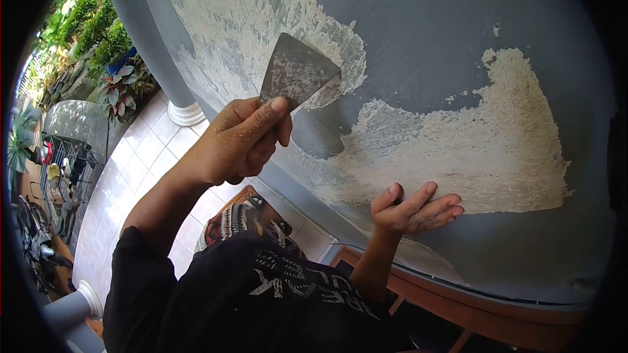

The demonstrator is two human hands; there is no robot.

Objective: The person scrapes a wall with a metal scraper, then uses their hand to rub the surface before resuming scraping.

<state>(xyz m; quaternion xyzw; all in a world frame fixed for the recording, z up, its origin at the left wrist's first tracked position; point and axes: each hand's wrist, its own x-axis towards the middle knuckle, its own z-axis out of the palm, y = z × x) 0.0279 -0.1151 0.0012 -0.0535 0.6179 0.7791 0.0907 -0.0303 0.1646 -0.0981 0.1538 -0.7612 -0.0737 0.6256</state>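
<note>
White print (307,282) on the black shirt (222,317) is the only lettering, below and left of the right hand (415,210). It lies upside down and crumpled. At the end farther from that hand a blocky "K" shows. The row nearer to it may hold "RE", but it is too warped to be sure. No whole word can be read.

The left hand (245,140) is raised, its fingers curled closed in a grip, with the index finger stretched straight along the top toward 2 o'clock. Its forearm runs down toward 7 o'clock, the elbow bent. The right hand (415,209) sits lower, at 4 o'clock of the left, fingers laid flat and pointing toward 3 o'clock.
</note>
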